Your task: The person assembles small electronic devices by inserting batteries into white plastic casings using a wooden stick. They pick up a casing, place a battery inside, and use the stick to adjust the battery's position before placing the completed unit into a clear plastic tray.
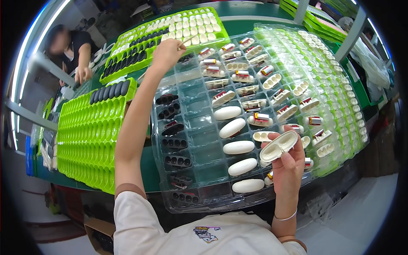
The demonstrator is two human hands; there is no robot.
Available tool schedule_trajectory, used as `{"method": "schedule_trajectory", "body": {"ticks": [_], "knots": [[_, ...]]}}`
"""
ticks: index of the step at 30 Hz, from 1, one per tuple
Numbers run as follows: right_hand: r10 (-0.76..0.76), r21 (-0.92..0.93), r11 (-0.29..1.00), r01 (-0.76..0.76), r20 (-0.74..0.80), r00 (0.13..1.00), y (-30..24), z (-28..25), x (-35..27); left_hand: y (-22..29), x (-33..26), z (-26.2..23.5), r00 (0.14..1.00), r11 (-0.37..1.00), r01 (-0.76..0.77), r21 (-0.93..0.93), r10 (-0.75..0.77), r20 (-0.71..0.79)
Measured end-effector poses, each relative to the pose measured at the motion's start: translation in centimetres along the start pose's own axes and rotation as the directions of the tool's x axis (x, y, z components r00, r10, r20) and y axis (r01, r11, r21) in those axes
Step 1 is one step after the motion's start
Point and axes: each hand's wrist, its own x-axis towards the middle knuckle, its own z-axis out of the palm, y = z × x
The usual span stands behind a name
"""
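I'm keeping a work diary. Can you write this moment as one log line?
left hand: reaching over green tray, pinching thin stick | right hand: holding white shell | clear tray: part filled

One head-worn fisheye camera looks steeply down and forward over the clear plastic tray, which fills the centre at close range. Beyond the tray, green trays and a distant co-worker bend toward the rim.

Left hand stretched far forward, grip pinched, right hand raised, fingers curled
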Motion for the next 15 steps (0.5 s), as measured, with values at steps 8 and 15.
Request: {"method": "schedule_trajectory", "body": {"ticks": [8,15], "knots": [[0.003,0.005,1.000,-0.003,-0.044,0.999,0.2,-0.1,-0.1,-1.3,0.8,3.0,0.984,0.993,-0.039,0.112,0.019,0.176],[0.042,-0.013,0.999,-0.043,-0.051,0.998,0.1,-0.3,0.0,-3.8,1.8,2.6,0.981,0.968,0.093,-0.231,-0.049,0.187]]}}
